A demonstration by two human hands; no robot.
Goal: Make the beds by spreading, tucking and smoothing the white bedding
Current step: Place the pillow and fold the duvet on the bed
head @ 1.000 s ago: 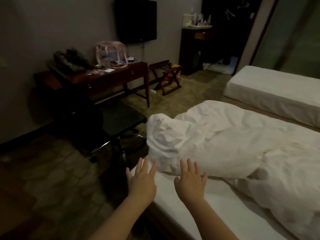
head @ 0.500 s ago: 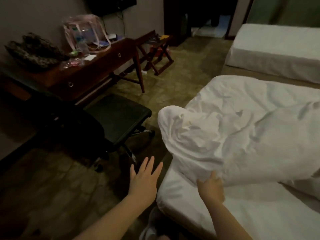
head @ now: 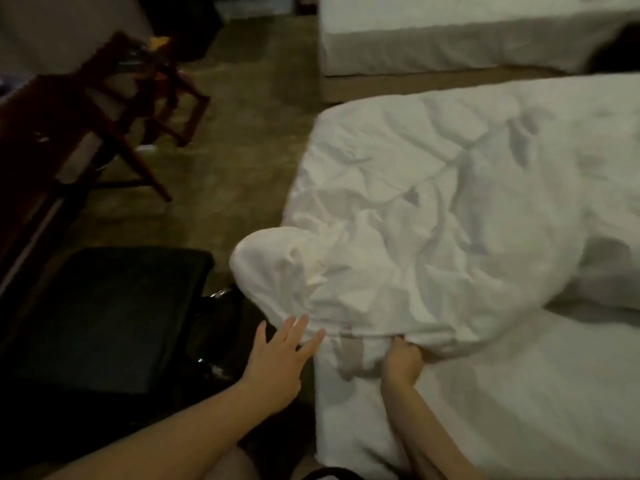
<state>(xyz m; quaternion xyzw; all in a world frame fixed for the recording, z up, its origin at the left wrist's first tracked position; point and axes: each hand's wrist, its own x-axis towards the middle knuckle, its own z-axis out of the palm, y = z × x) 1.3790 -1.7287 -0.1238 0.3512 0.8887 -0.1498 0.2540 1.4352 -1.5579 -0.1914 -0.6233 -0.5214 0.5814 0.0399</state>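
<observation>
White duvet (head: pixel 433 220) sits crumpled on the bed (head: pixel 502 420), running away up-right from the right hand (head: pixel 401 362), grip closed on its near hem (left hand (head: pixel 277 362) wide open, nearer the overhanging corner).

No legible text, labels or numbers anywhere (dim, blurred room).

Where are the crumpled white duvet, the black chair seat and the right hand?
crumpled white duvet (head: pixel 433 202): head view, wrinkled middle.
black chair seat (head: pixel 114 317): head view, seat centre.
right hand (head: pixel 401 362): head view, knuckles, gripping the duvet edge.
</observation>
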